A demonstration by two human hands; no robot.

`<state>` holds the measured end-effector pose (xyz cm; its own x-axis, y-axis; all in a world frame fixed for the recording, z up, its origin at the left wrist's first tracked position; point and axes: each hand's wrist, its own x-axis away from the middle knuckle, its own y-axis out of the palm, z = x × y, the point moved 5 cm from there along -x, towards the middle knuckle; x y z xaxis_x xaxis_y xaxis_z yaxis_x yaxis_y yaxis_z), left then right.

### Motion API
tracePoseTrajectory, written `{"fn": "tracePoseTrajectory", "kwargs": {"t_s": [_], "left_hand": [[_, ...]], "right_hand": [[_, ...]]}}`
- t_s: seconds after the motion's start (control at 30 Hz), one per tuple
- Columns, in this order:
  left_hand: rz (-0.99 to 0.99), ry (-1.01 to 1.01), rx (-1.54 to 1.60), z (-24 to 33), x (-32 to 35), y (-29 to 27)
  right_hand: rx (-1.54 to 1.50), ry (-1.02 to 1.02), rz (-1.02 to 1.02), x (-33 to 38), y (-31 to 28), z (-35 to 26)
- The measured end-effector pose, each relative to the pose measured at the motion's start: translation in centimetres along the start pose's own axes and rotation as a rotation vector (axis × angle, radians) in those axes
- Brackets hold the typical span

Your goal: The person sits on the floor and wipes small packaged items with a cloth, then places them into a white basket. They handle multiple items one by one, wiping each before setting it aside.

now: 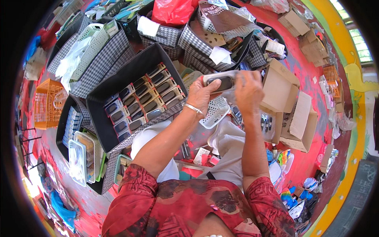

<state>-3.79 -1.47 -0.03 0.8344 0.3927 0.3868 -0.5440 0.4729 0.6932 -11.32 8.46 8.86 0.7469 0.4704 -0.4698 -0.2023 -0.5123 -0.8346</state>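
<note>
My left hand (200, 94) grips a clear blister pack (225, 83) with a dark oval item inside, its thumb pressed over the front. My right hand (249, 90) is at the pack's right end, its fingers curled but smeared by motion, so I cannot tell what they hold. Left of my hands, a tilted black-lined box (98, 100) covered in houndstooth holds rows of similar packs (150, 106). Below the pack, a white perforated basket (215, 111) sits between my hands and my lap.
An open cardboard box (278, 85) lies to the right, with another open carton (306, 128) beside it. Several houndstooth bins (193, 43) stand ahead, filled with goods. An orange crate (48, 104) is at far left. Clear plastic containers (77, 162) stand near my left side.
</note>
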Motion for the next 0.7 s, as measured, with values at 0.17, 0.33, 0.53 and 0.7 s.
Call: {"fn": "tracePoseTrajectory", "kwargs": {"t_s": [0.17,0.33,0.53,0.7], "left_hand": [[-0.011,0.449,-0.732,1.9,0.2,1.0],[-0.074,0.568,-0.784,1.8,1.1,2.3],[-0.059,0.476,-0.472,3.0,0.7,1.4],[0.031,0.772,-1.028,3.0,1.9,2.7]], "right_hand": [[-0.328,0.231,0.099,-0.8,-2.6,3.9],[-0.604,-0.308,-0.241,0.8,-0.5,-0.8],[-0.295,0.041,-0.202,0.1,-1.3,5.3],[-0.594,-0.167,0.003,0.5,-3.1,1.0]]}}
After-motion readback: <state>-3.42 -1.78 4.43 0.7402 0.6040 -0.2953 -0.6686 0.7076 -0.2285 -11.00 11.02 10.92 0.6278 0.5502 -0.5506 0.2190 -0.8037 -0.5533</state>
